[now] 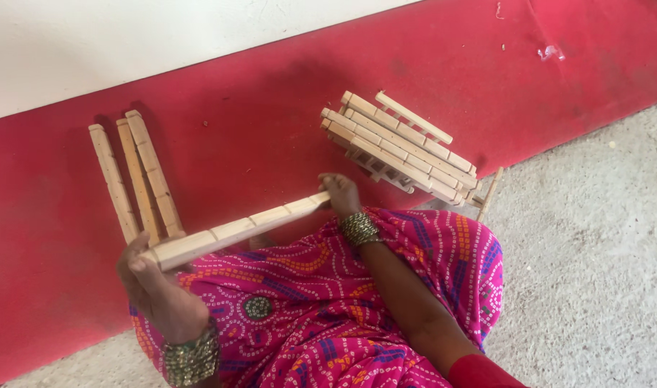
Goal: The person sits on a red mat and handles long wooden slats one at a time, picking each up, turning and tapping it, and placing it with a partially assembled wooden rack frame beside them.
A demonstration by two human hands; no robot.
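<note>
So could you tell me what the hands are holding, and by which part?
A notched wooden slat, held by its two ends: the left hand grips the near end, the right hand the far end.

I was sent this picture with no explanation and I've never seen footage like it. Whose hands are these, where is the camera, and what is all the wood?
There is no machine here. The single picture comes from a camera worn on a person's head, looking down at their own lap and hands. The person sits on the ground in a pink patterned garment. Their left hand and right hand each grip one end of a long notched wooden slat. On the red mat three similar slats lie side by side, and a stack of joined slats lies further right. Grey floor borders the mat.
</note>
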